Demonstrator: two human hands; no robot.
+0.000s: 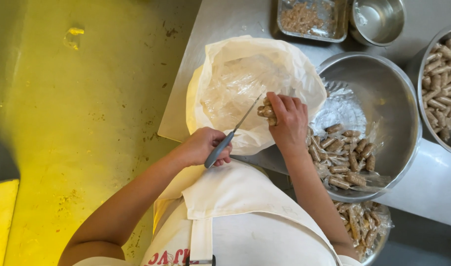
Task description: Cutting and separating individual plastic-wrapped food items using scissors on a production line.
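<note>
Over the waste bag (235, 74), my left hand (203, 145) grips a knife (230, 135), my right hand (287, 120) clasps sausages (266, 111); wrapped packs (341, 160) still fill the near bowl (383, 79), so I judge it partway.

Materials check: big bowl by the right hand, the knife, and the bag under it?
Big bowl: looks like stainless steel, brushed, soft grey reflections.
Knife: thin metal blade, likely steel; grey handle in the left hand looks plastic or rubber, matte.
Bag: thin translucent plastic film, crinkled and glossy.
</note>
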